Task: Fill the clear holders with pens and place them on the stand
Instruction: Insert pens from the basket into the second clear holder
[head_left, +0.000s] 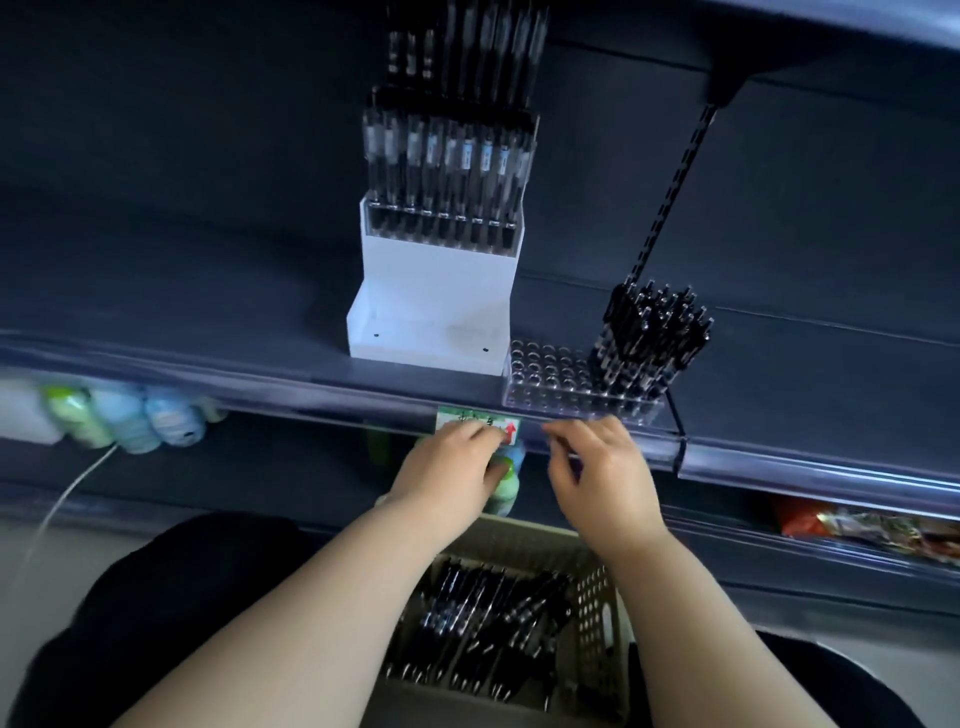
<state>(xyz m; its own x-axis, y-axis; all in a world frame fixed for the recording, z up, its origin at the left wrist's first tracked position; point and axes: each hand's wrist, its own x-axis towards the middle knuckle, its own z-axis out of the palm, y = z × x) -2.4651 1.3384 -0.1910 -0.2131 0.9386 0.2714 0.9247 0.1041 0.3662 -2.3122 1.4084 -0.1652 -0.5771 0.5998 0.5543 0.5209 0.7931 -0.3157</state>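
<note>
A clear holder (550, 384) with rows of holes sits at the front of the dark shelf. Black pens (652, 332) fill its right part, and its left holes stand empty. To its left is a white stepped stand (436, 291) whose upper tiers carry clear holders full of pens (447, 171). Below, a beige basket (602, 618) holds loose black pens (483, 618). My left hand (457, 467) hovers at the shelf's front edge over a price label, fingers loosely curled. My right hand (605, 473) is just below the clear holder, fingers also loosely curled. I see no pen in either hand.
The shelf's clear front rail (260, 384) runs across the view with a price label (511, 428) on it. Pastel bottles (130, 421) lie on the lower shelf at the left, and snack packets (857, 525) at the right. A black slotted upright (670, 192) rises behind the holder.
</note>
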